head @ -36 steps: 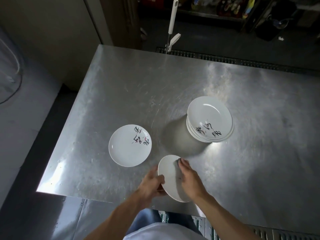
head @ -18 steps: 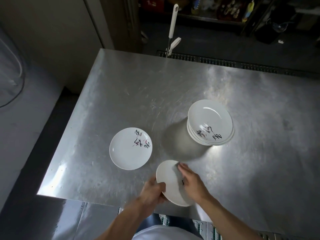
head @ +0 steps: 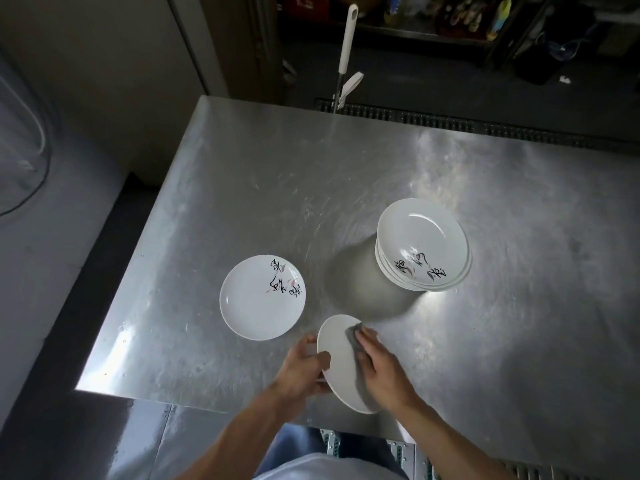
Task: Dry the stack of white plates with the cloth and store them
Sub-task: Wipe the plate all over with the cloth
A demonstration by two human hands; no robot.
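The left hand (head: pixel 304 367) grips the tilted plate (head: pixel 337 355) by its left rim, thumb curled onto its face, just above the table's (head: pixel 277 185) near edge. The right hand (head: pixel 382 370) lies on that face, its fingers (head: pixel 367 336) fairly straight, pressing a grey cloth (head: pixel 353 337) flat against it. Just beyond the left fingers a single lettered plate (head: pixel 256 306) lies on the table. Farther off, beyond the right fingers, stands the stack of plates (head: pixel 422 242).

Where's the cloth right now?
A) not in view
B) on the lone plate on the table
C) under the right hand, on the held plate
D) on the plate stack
C: the grey cloth shows under the right hand, pressed on the held plate that the left hand grips.
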